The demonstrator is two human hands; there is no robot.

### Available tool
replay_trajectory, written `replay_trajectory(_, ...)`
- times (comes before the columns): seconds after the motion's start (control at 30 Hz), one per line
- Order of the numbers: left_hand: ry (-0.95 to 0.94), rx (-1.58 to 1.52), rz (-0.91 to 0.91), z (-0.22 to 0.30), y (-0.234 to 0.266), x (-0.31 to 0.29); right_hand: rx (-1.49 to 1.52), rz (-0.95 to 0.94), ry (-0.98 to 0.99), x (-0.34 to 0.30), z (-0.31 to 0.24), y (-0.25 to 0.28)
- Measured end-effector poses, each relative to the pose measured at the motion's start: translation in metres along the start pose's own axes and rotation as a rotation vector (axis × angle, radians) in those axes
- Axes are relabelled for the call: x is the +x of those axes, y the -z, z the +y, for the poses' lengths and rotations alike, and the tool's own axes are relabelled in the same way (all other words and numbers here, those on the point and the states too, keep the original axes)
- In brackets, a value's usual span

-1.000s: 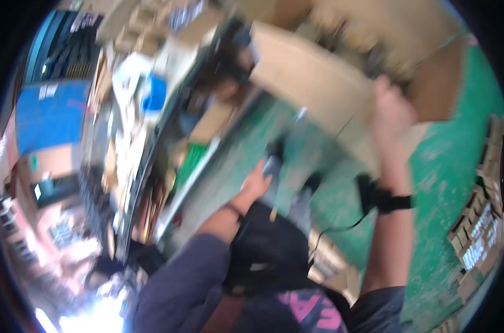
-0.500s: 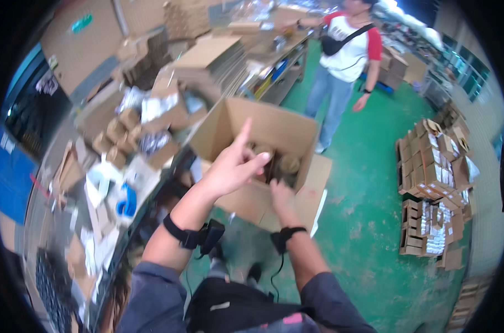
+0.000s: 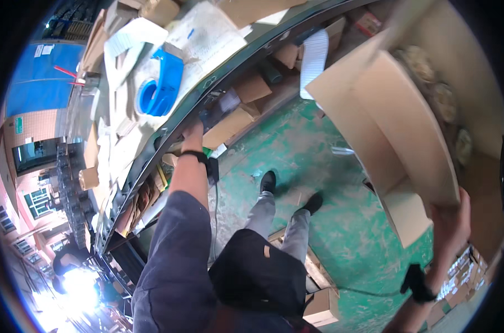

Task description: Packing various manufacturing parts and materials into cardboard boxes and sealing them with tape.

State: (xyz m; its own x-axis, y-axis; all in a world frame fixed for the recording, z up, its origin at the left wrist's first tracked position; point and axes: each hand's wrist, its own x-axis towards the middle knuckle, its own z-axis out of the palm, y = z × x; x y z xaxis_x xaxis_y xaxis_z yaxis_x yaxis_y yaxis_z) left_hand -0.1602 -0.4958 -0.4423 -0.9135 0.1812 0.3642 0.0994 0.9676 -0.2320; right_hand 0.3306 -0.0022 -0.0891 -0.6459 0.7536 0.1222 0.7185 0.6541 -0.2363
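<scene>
An open cardboard box [image 3: 377,119] stands at the right, its flap folded outward toward me. Inside it, several round, brownish pieces [image 3: 443,101] sit in a row along the wall; their kind is blurred. My right hand [image 3: 453,222] grips the near edge of this box, with some of its fingers hidden. On the left, my left hand [image 3: 193,133] reaches in under the workbench edge, beside a small cardboard carton [image 3: 229,126] on the lower shelf. Its fingers are lost in shadow, so whether it holds anything does not show.
On the workbench [image 3: 207,44] lie a blue tape dispenser [image 3: 162,83], white paper strips and cardboard. The shelf below holds cartons and a stack of flat cardboard [image 3: 138,208]. A wooden pallet [image 3: 313,266] is behind my feet on the green floor. Stacked boxes [image 3: 463,272] stand lower right.
My view has swung left and down to the bench. My left hand has left the box, where it was pointing, and moved under the bench. My right hand is now at the box's edge.
</scene>
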Motion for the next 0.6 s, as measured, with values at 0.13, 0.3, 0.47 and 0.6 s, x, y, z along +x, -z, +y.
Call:
replay_trajectory(0.13,-0.026,-0.042,-0.090,0.023,-0.045,0.010,-0.063,-0.009,-0.050,-0.009,0.020,-0.007)
replay_trajectory(0.3,-0.088,-0.164,-0.278,0.010,-0.003,-0.054,-0.049,-0.108,-0.102,-0.002,0.024,-0.006)
replay_trajectory(0.47,-0.076,-0.250,-0.390,-0.002,0.095,-0.030,0.079,-0.086,-0.044,0.006,0.003,-0.010)
replay_trajectory(0.6,0.113,-0.499,-0.660,-0.004,0.239,-0.080,0.007,-0.039,0.001,0.000,0.007,-0.004)
